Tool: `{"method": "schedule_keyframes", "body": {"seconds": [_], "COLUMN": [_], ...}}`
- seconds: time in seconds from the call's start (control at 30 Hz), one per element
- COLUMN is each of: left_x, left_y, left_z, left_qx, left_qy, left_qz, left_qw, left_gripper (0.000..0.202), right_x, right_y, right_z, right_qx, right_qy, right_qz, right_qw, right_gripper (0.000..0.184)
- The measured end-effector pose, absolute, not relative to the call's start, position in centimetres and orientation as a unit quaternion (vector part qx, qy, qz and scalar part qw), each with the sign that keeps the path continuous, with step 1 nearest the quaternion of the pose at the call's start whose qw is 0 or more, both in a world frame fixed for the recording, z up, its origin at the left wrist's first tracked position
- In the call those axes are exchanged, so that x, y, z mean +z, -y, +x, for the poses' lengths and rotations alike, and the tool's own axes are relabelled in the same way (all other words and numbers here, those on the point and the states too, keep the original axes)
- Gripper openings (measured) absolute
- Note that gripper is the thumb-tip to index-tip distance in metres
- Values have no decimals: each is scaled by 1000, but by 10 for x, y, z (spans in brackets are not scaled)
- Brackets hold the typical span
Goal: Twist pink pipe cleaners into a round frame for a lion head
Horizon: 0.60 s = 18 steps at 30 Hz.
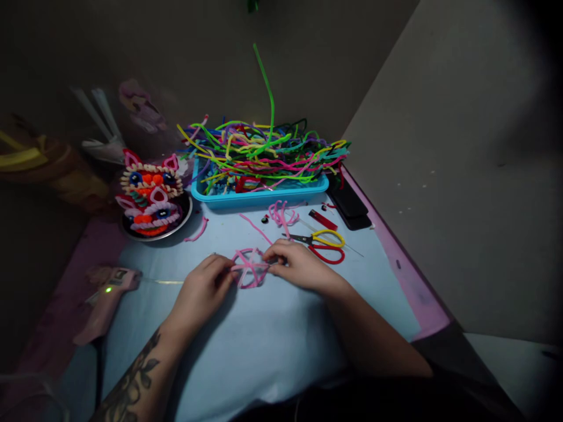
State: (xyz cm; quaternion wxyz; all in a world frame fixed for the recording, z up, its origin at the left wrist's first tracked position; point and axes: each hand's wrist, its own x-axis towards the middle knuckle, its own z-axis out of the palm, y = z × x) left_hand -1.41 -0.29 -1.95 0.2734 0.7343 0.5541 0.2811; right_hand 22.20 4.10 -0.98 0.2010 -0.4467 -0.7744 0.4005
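A round pink pipe-cleaner frame (pixel 249 266), with spokes crossing at its middle like a wheel, is held between my two hands over the blue sheet. My left hand (pixel 206 287) pinches its left rim between thumb and fingers. On the opposite side, the thumb and fingertips of my right hand (pixel 297 265) close on the right rim. Just beyond lie a loose pink pipe cleaner (pixel 255 228) and a curled bunch of pink pipe cleaners (pixel 284 215). Scissors (pixel 323 239) with one yellow and one red handle rest past my right hand.
A blue tray (pixel 264 198) heaped with coloured pipe cleaners stands at the back. Pipe-cleaner animal heads (pixel 152 202) sit in a round metal-rimmed dish. At left lies a pink glue gun (pixel 108 302) with a lit green light. A red lighter (pixel 323 220) and a black phone-like object (pixel 349 205) are at right.
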Motion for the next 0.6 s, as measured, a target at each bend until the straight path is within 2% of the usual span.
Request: {"method": "schedule_keyframes", "body": {"seconds": [0.13,0.23,0.33,0.47,0.6], "left_x": [-19,-19,-18,-17,-16], "left_y": [4,5,7,8,9], "left_z": [-17,-18,-19,-20,-21], "left_qx": [267,257,239,202,164], "left_qy": [-549,-547,-544,-535,-528], "left_qz": [742,749,755,767,777], "left_qw": [277,273,276,291,300], "left_gripper": [12,14,14,14,12], "right_x": [-7,-1,6,8,4], "right_y": [-41,-39,-33,-22,-17], "right_z": [225,226,223,214,205], "right_qx": [382,380,396,329,279], "right_qy": [778,776,796,832,856], "right_qz": [-450,-450,-425,-441,-435], "right_qw": [214,227,170,67,26], "right_gripper": [27,16,5,15,23]}}
